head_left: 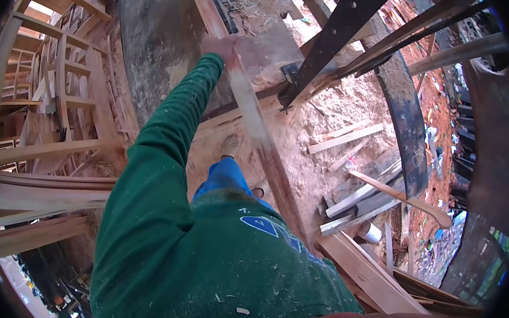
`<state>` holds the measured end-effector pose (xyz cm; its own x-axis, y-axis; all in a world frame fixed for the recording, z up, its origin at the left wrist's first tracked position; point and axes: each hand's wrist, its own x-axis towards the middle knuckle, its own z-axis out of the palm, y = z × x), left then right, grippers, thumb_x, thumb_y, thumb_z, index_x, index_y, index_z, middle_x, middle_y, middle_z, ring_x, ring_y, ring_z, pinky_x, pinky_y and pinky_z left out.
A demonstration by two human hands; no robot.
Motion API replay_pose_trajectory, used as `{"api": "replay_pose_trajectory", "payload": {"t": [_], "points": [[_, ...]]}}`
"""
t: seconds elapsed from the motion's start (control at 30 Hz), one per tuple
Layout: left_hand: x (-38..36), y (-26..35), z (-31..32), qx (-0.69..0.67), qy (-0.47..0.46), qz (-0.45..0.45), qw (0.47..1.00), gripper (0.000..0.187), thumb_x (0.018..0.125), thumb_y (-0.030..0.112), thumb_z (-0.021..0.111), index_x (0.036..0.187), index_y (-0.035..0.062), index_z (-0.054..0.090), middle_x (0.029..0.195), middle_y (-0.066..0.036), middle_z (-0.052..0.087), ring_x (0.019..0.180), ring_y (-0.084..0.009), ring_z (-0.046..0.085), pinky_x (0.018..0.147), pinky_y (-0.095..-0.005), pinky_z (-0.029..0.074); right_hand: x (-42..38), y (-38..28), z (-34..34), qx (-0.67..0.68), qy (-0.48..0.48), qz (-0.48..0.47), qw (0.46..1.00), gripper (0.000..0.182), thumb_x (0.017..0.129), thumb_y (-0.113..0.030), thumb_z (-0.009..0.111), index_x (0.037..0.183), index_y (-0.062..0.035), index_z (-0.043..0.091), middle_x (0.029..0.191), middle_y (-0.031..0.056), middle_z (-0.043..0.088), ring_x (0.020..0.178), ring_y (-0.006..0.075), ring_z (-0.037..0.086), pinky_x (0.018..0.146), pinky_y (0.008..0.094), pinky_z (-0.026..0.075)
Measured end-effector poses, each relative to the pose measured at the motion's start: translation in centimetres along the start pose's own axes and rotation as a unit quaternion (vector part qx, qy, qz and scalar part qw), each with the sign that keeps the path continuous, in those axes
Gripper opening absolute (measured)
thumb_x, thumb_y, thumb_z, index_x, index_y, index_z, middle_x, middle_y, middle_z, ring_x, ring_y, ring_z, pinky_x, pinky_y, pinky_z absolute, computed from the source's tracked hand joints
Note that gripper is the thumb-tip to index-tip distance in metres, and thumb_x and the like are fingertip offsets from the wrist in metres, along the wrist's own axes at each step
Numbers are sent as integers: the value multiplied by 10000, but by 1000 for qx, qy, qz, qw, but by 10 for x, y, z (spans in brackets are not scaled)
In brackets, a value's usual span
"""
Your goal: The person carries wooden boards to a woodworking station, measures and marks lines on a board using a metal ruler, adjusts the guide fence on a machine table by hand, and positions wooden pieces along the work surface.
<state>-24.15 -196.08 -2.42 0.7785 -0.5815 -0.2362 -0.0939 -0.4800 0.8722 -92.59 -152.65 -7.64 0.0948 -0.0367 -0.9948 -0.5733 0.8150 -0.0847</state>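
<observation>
My left hand [219,46], at the end of a green sleeve, is wrapped over a long, narrow wooden plank [245,97]. From the bench at the top of the view, the plank runs down past the bench edge to my right side. Pale and reddish-brown patches mark its face. Under its far part is a dark, dusty workbench [161,41], with a machine opening beside the plank. My right hand is out of the picture, and the plank's lower end is hidden beside my body.
A dark metal beam [346,29] slants over the bench's right side. Shavings cover the ground, with wood offcuts [345,138], a long-handled tool [404,195] and a white can [370,232] on it. Boards [42,193] are stacked at left; timber framing [62,72] stands behind.
</observation>
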Motion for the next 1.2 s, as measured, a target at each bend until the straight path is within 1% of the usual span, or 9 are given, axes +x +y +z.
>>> {"api": "replay_pose_trajectory", "payload": {"t": [0.43,0.53,0.63,0.77,0.83,0.93,1.0,1.13,1.2], "points": [[-15,16,-9,9,-7,-17,1000,822,676,364,855,1260,-120,540,1232,-293,662,1156,-372,672,1015,-411,520,-14,-16,1,-10,-3,24,1000,880,964,-757,372,1480,-61,529,1387,163,613,1229,250,586,1068,367,431],[8,6,-13,129,-61,55,988,851,678,379,857,1281,-126,531,1253,-298,653,1185,-383,657,1028,-408,511,-13,-19,5,-4,-1,13,1000,882,962,-758,376,1477,-59,532,1384,165,615,1224,252,590,1063,370,437],[35,-18,1,192,-25,128,973,894,677,387,859,1314,-135,512,1256,-301,654,1161,-392,666,1014,-411,521,-13,-22,8,-1,0,5,1000,884,960,-759,380,1474,-58,536,1381,166,618,1220,253,594,1058,373,443],[1,19,-5,24,24,3,999,901,680,377,854,1336,-135,511,1259,-311,652,1133,-384,681,1004,-407,527,-27,-38,14,1,-4,-11,1000,886,957,-760,385,1470,-55,540,1377,169,622,1213,255,600,1052,378,450],[-23,45,-20,60,-11,24,998,884,685,375,850,1334,-128,524,1264,-316,648,1134,-381,680,1003,-403,527,-33,-51,20,9,-6,-27,1000,887,955,-761,388,1468,-54,542,1376,170,624,1210,256,603,1049,380,454],[-23,49,-32,67,-87,29,994,859,670,373,852,1316,-110,555,1268,-304,650,1154,-374,672,1007,-399,524,2,-38,18,-2,6,-28,1000,874,965,-751,381,1452,-46,558,1369,173,632,1202,265,613,1045,388,462],[9,15,-14,51,-5,40,998,862,654,367,855,1308,-110,559,1243,-286,667,1115,-371,688,981,-402,539,81,10,0,-44,30,-35,998,835,1003,-716,346,1411,-31,594,1345,171,653,1178,274,629,1046,398,466],[7,8,-12,0,59,77,995,720,664,303,810,1198,-129,594,993,-217,720,862,-316,734,792,-415,593,88,-2,5,-141,72,4,987,937,967,-787,318,1472,-27,530,1488,203,528,1362,295,498,1152,390,364],[-34,39,-30,41,60,49,996,829,644,360,840,1256,-132,572,1146,-264,689,1025,-348,707,919,-404,557,88,-20,9,-142,70,23,987,1006,929,-839,317,1512,-37,485,1561,217,454,1456,304,417,1202,386,299]]}}
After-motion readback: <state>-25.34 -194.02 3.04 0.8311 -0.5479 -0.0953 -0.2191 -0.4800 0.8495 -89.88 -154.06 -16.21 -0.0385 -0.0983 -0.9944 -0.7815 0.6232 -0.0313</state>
